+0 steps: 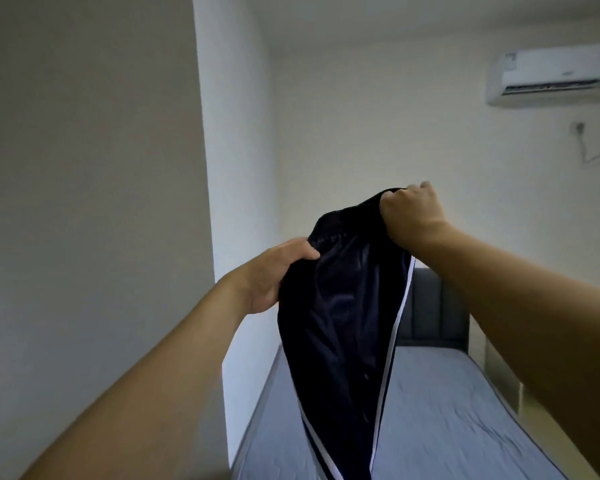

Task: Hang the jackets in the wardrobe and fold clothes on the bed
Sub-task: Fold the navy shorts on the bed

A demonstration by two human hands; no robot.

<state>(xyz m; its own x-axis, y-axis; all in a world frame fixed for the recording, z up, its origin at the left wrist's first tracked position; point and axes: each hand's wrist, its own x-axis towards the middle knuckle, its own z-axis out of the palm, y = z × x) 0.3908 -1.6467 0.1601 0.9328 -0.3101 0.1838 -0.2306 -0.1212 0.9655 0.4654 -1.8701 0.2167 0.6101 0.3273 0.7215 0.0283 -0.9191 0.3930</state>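
Observation:
A shiny black garment with white side stripes [347,323] hangs in the air over the bed [447,417]; it looks like track trousers held by the waistband. My left hand [274,275] grips the left end of the waistband, thumb on top of the cloth. My right hand [413,213] grips the right end, higher up and further away, with the fingers curled round the fabric. The lower part of the garment runs out of the bottom of the frame.
The bed has a grey-blue sheet and a dark grey padded headboard [433,306] against the far wall. A white pillar [236,168] stands left of the bed. An air conditioner [555,74] hangs high on the right.

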